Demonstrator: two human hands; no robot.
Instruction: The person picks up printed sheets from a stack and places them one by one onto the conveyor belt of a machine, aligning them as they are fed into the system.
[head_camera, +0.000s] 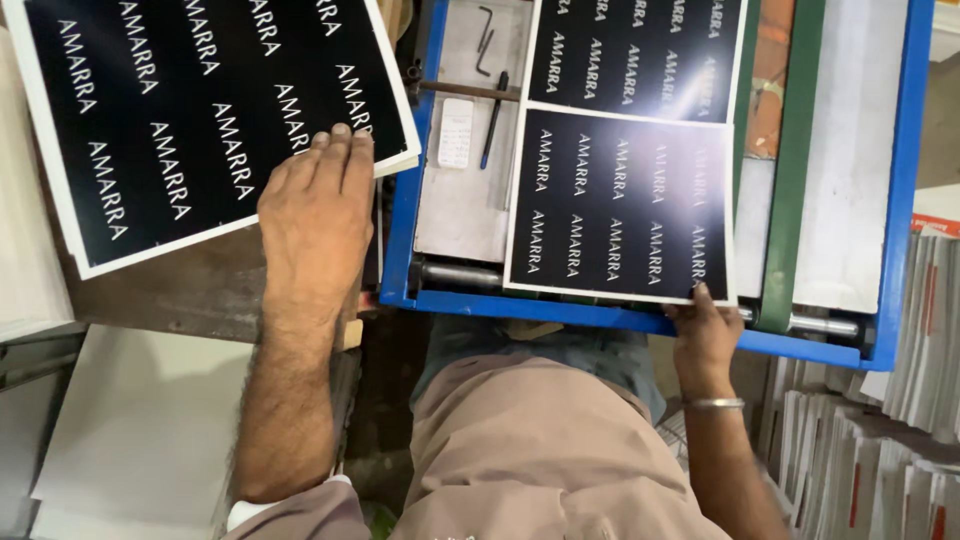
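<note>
The left hand (315, 215) lies flat, palm down, fingers straight and together, with the fingertips resting on the lower right corner of a stack of black printed sheets (200, 120); it grips nothing. This stack has white borders and rows of white lettering, and sits tilted on the brown worktop (170, 290) at upper left. The right hand (703, 335) reaches to the near edge of a second black printed sheet (620, 205), fingers curled against the sheet's lower right corner at the blue frame (560, 310) of a machine bed; whether the fingers pinch the sheet or only press on it cannot be determined. A metal bangle (715, 404) circles the right wrist. The second sheet lies flat inside the blue frame, and a further black sheet (640, 50) lies directly beyond it, edges touching. To the left of these sheets, a grey metal tray (465, 205) holds a dark pen (492, 120), a small white keypad device (455, 132) and a bent hex key (484, 40). Stacks of white paper (860, 450) stand at lower right, and white sheets (140, 430) lie at lower left
</note>
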